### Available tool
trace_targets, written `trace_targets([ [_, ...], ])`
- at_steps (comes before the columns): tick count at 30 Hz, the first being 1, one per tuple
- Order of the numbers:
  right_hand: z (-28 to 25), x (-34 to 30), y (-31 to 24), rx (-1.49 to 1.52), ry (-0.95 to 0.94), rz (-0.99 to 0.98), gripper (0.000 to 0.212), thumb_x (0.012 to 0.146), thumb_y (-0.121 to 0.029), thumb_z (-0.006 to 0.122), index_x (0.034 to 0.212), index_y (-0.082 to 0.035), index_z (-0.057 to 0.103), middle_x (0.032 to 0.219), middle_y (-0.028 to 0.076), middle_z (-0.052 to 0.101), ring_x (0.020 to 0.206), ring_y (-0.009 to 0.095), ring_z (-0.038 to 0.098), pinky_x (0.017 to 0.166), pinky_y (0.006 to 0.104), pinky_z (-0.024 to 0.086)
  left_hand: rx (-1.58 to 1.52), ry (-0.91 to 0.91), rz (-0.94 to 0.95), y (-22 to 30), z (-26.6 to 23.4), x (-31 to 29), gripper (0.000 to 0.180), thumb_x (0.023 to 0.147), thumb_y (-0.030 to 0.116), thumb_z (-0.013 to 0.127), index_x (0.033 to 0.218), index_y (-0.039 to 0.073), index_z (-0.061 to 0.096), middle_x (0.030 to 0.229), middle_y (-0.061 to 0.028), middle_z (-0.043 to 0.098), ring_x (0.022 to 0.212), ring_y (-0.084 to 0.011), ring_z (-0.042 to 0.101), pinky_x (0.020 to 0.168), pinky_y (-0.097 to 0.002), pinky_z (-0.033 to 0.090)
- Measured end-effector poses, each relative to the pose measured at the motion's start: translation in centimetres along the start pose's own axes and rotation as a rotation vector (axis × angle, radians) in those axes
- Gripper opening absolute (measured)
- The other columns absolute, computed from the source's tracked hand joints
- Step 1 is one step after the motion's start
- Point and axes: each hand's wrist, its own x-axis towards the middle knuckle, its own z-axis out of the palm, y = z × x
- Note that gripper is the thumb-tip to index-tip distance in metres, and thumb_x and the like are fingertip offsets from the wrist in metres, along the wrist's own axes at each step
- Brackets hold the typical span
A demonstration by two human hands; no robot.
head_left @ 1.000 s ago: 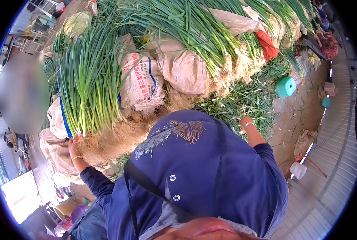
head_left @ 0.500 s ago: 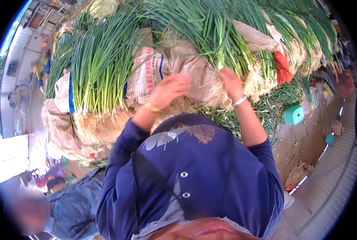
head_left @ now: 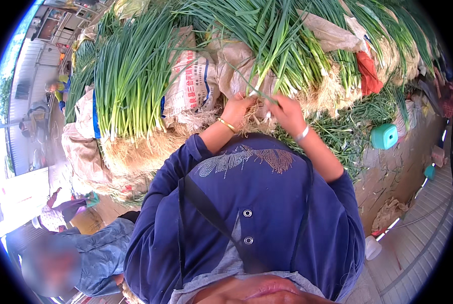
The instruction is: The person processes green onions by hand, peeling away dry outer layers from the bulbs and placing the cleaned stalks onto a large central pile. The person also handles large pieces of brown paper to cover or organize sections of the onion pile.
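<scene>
One green strand (head_left: pixel 263 95) ran to the right hand (head_left: pixel 286 112), which pinched it; the left hand (head_left: pixel 238 109) curled just beside, its grip impossible to tell. Stripping or tying scallions (head_left: pixel 282 50) looked to be the step, calling next for a firm pull. Both forearms (head_left: pixel 321 154) angled inward, the scallions heaped just beyond.

At the near edge of the green onion pile (head_left: pixel 226 20), the left hand (head_left: pixel 236 110) touches white stalks (head_left: pixel 260 82); the right hand (head_left: pixel 288 114) pinches a thin green leaf (head_left: pixel 265 97).
</scene>
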Motion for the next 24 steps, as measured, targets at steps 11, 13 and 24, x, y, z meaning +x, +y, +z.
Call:
trace_targets([
  [11, -3.0, 8.3, 1.8, -0.444, 0.019, 0.239, 0.031, 0.087, -0.033, 0.058, 0.09, -0.002, 0.055, 0.071, 0.007, 0.06, 0.062, 0.012, 0.057, 0.058, 0.0275, 0.047, 0.782, 0.096, 0.387, -1.8, 0.4, 0.6, 0.027, 0.068, 0.016, 0.073, 0.075, 0.002, 0.05, 0.065, -0.0017, 0.049, 0.059, -0.0087, 0.045, 0.054, -0.0246, 0.04],
  [13, -2.6, 8.6, 0.4, -0.446, -0.091, 0.246, 0.031, 0.087, -0.033, 0.059, 0.083, -0.002, 0.055, 0.071, 0.007, 0.059, 0.065, 0.012, 0.058, 0.059, 0.0279, 0.047, 0.834, 0.131, 0.374, -1.5, 0.5, 0.1, 0.027, 0.069, 0.017, 0.073, 0.074, 0.002, 0.05, 0.065, -0.0025, 0.051, 0.06, -0.0086, 0.046, 0.054, -0.0252, 0.041],
  [24, -7.7, -5.2, 10.4, 1.174, 0.974, 0.525, 0.007, 0.092, -0.008, 0.047, 0.097, -0.002, 0.046, 0.088, 0.01, 0.06, 0.073, 0.019, 0.061, 0.072, 0.0334, 0.054, 0.371, 0.324, 0.512, -2.2, -1.3, 1.3, 0.048, 0.076, 0.01, 0.071, 0.117, 0.001, 0.048, 0.08, -0.0048, 0.058, 0.061, -0.0095, 0.052, 0.054, -0.0245, 0.045],
])
